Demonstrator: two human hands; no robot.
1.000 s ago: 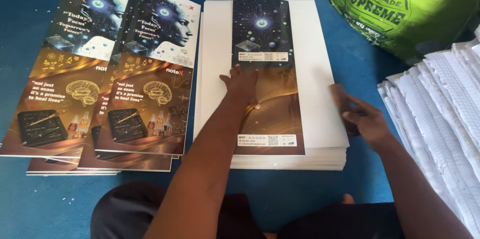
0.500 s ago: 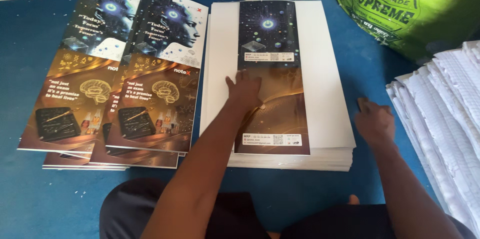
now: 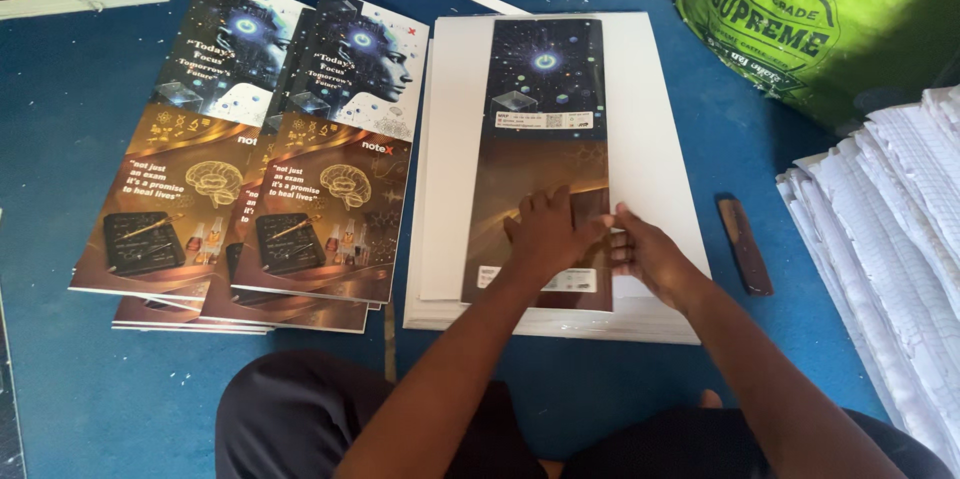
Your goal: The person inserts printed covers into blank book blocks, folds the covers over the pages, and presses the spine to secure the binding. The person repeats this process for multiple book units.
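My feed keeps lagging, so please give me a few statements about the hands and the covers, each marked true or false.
1. Both hands rest on the dark printed cover. True: left hand, right hand.
2. That cover lies on a stack of white sheets. True.
3. The brown stick is in the right hand. False: it lies on the blue floor, untouched.
4. The finished covers lie right of the white stack. False: left.
5. The green bag sits top right. True.
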